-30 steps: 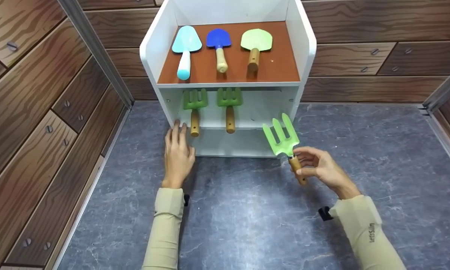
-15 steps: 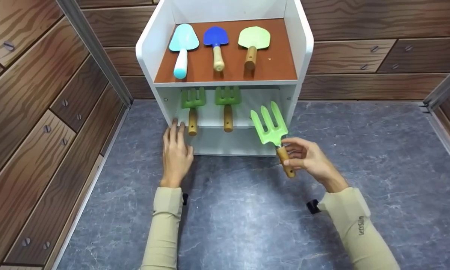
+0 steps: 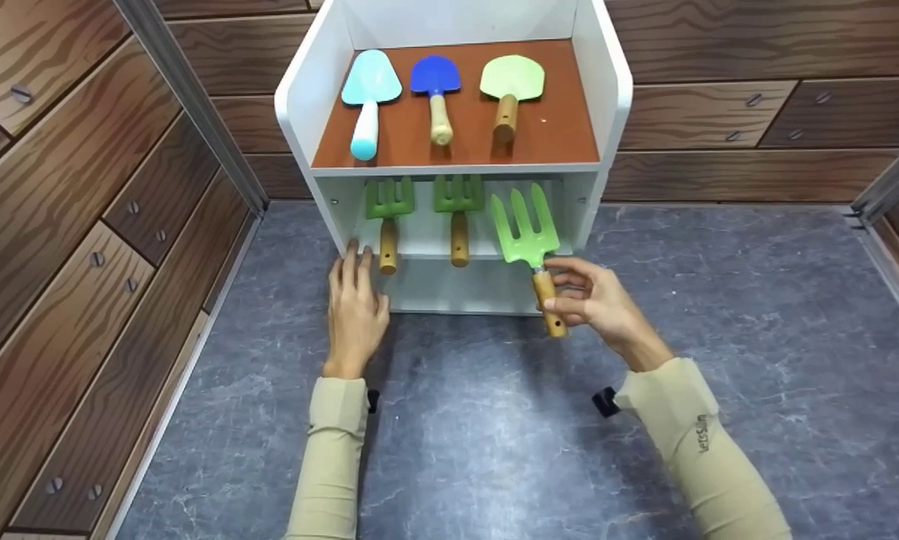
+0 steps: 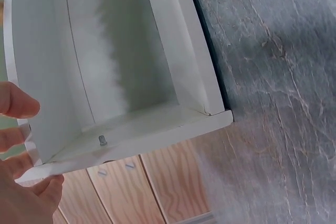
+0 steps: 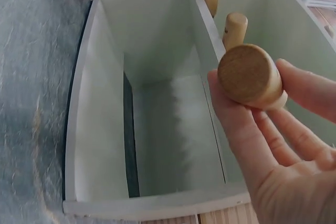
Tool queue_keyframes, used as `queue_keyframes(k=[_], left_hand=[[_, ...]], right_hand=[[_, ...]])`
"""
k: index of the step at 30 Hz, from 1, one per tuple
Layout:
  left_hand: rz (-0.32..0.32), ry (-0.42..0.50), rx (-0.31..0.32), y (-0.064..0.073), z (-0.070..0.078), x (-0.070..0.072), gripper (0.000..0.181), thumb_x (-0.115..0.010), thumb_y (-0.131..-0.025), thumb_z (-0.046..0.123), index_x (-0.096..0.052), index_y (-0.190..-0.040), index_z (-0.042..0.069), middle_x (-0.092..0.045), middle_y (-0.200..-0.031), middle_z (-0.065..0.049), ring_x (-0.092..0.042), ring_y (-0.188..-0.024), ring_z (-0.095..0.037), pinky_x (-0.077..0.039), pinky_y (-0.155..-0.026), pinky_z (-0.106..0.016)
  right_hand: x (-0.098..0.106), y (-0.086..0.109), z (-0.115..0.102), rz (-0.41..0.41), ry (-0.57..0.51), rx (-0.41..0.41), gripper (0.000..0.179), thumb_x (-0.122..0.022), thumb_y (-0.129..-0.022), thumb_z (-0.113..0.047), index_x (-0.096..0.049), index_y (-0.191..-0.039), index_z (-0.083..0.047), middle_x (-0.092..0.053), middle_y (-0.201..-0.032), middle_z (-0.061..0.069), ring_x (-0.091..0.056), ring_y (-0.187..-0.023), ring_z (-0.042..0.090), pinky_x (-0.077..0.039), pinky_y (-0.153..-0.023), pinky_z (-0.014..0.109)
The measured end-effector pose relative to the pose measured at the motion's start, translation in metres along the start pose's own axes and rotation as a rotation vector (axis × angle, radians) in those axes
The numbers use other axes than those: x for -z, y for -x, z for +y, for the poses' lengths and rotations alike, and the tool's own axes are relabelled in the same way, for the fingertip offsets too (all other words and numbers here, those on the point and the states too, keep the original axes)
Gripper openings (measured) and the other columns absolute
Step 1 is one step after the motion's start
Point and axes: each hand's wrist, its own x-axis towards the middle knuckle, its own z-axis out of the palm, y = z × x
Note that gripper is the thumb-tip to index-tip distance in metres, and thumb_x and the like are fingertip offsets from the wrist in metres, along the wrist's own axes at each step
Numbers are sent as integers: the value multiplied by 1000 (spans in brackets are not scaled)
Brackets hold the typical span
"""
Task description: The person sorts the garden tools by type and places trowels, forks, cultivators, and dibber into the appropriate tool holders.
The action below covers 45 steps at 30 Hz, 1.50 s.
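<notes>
My right hand [image 3: 596, 304] holds a green hand fork [image 3: 526, 236] by its wooden handle, between thumb and fingers, tines pointing away. In the head view the fork overlaps the right part of the middle shelf of a white shelf unit [image 3: 457, 169]. The right wrist view shows the handle's round end [image 5: 244, 74] in the grasp. My left hand [image 3: 356, 311] rests its extended fingers at the unit's left front corner; in the left wrist view its fingertips [image 4: 51, 188] touch the edge there. Two more green hand forks, one left [image 3: 388, 244] and one central [image 3: 459, 238], lie on that shelf, handles outward.
On the brown top shelf [image 3: 554, 139] lie three trowels: light blue [image 3: 371, 82], dark blue [image 3: 436, 75] and pale green [image 3: 512, 79]. A low compartment [image 3: 464, 285] opens below the middle shelf. Grey marbled flooring [image 3: 449, 450] surrounds the unit; wood-patterned panels [image 3: 720, 176] stand behind and left.
My right hand has carried the hand fork left and forward, from beside the unit's right front to over the middle shelf's right part. My left hand stays at the corner.
</notes>
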Motion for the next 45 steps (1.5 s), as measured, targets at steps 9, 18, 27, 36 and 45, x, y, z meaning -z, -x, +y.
queue_keyframes(k=[9, 18, 27, 36, 45], left_hand=[[2, -4, 13, 2, 1, -1, 68, -71, -79, -7, -48, -143, -9, -39, -153, -27, -41, -130, -53, -44, -106, -61], [17, -1, 4, 1, -2, -1, 68, -70, -78, -8, -47, -142, -10, -39, -152, -28, -40, -131, -54, -41, -107, -61], [3, 0, 4, 1, -1, -1, 67, -68, -79, -6, -47, -143, -10, -38, -153, -27, -40, -131, -53, -41, -108, -61], [17, 2, -7, 1, -2, -1, 67, -67, -79, -8, -47, -143, -9, -38, -153, -27, -40, -130, -54, -40, -109, -61], [33, 25, -10, 2, -2, -4, 69, -69, -77, -10, -47, -143, -9, -38, -153, -27, -41, -129, -55, -40, -109, -61]], right_hand=[[-11, -15, -3, 89, -165, -14, 54, -61, -92, 11, -38, -141, 14, -63, -109, 12, -72, -87, 23, -63, -71, 35], [-22, -30, -11, 146, -215, -21, 36, -61, -91, 12, -44, -122, 11, -59, -108, 15, -71, -84, 25, -63, -72, 37], [-30, -38, -18, 215, -252, -46, 24, -61, -93, 10, -47, -112, 6, -58, -103, 16, -72, -81, 25, -63, -69, 36], [-35, -46, -27, 268, -213, -66, 20, -63, -95, 4, -49, -109, 7, -58, -95, 16, -68, -71, 19, -62, -63, 31], [-39, -49, -29, 328, -243, -40, 17, -62, -96, 1, -49, -108, 6, -58, -94, 15, -64, -67, 18, -62, -60, 31]])
